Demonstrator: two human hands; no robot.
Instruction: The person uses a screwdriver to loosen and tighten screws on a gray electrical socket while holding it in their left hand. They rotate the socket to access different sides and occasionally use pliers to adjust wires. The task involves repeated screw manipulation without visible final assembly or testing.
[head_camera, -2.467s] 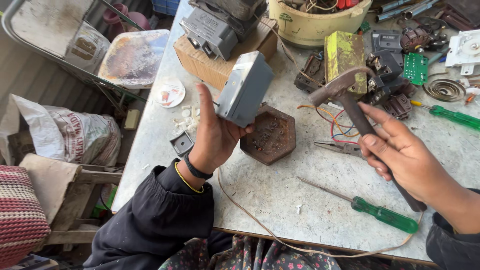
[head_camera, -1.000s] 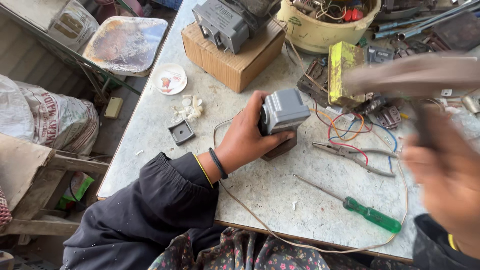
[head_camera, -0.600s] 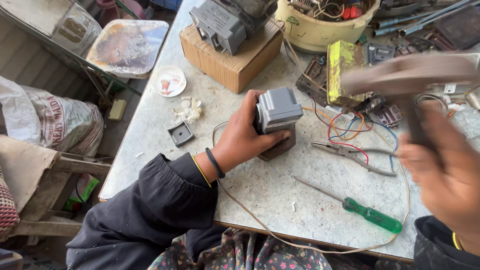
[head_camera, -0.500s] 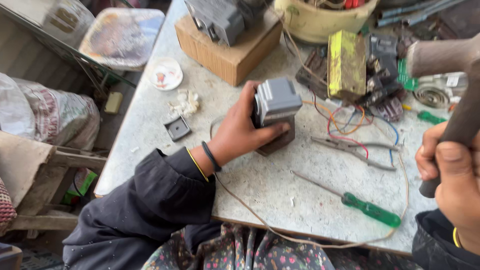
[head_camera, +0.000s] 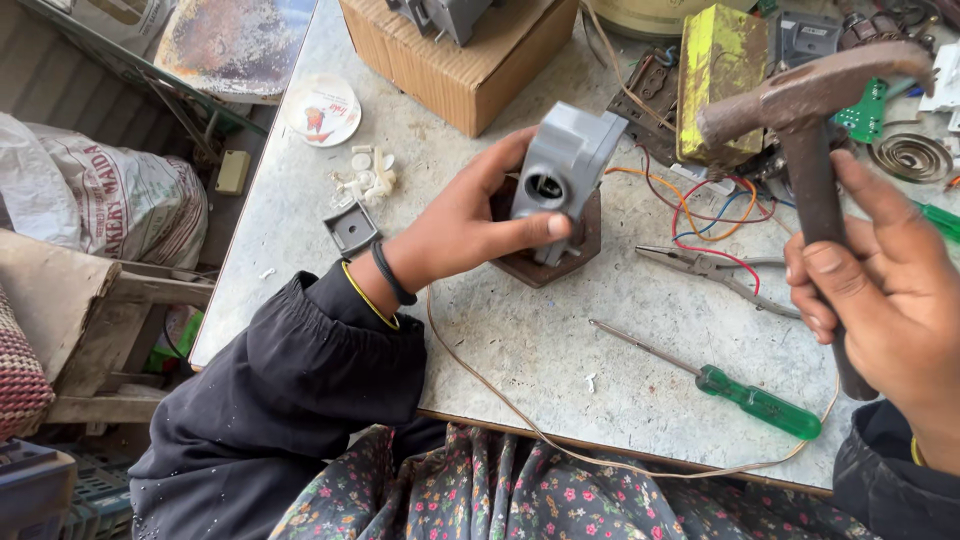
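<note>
My left hand (head_camera: 462, 225) grips a grey plastic box-shaped casing (head_camera: 563, 172) and holds it upright on a brown hexagonal block (head_camera: 578, 248) on the table. A round hole shows in the casing's near face. My right hand (head_camera: 885, 290) is closed around the dark handle of a rusty hammer (head_camera: 812, 110), whose head is raised above the table, to the right of the casing and apart from it.
On the pale tabletop (head_camera: 520, 340) lie a green-handled screwdriver (head_camera: 740, 392), pliers (head_camera: 712, 272), loose coloured wires (head_camera: 700, 215), a yellow block (head_camera: 722, 70), a cardboard box (head_camera: 465, 65), a small grey square part (head_camera: 352, 228), white plastic bits (head_camera: 362, 175). Sacks and a wooden frame stand left.
The casing went from held in the air to standing on the hexagonal block. The hammer swung through blurred motion and now sits raised at the right.
</note>
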